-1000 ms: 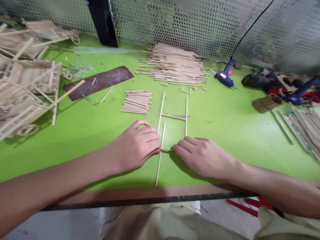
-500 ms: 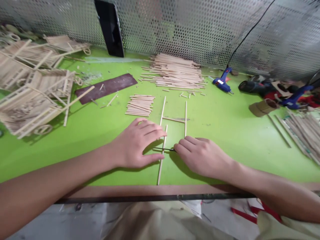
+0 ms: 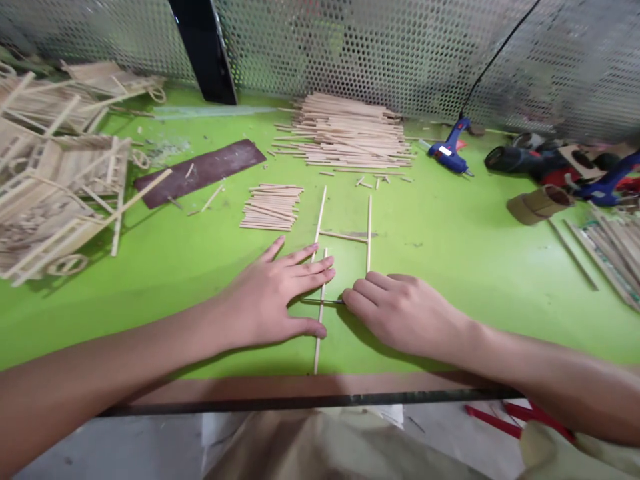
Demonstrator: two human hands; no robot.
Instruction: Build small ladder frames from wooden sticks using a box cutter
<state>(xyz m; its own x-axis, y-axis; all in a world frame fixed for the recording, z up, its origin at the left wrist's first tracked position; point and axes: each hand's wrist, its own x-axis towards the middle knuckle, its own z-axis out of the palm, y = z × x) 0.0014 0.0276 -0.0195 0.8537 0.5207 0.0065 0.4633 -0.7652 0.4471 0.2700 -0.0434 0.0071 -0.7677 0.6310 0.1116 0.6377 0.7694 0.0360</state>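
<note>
My left hand (image 3: 277, 293) lies flat on the green table (image 3: 450, 267) with its fingers spread, fingertips and thumb holding down a long loose wooden stick (image 3: 318, 333). My right hand (image 3: 400, 310) is curled, pinching a thin dark blade-like tool (image 3: 325, 301) that lies across that stick. Just beyond the hands sits a small stick frame (image 3: 345, 230): two long sticks joined by a short crosspiece.
A pile of short sticks (image 3: 273, 207), a big heap of long sticks (image 3: 350, 133), a brown sandpaper sheet (image 3: 200, 170) and finished stick models (image 3: 55, 173) lie left and behind. A blue glue gun (image 3: 450, 155), tools and more sticks (image 3: 613, 253) sit at right.
My left hand has gone from a curled pinch at the stick to fingers spread flat over it. The right hand has stayed put.
</note>
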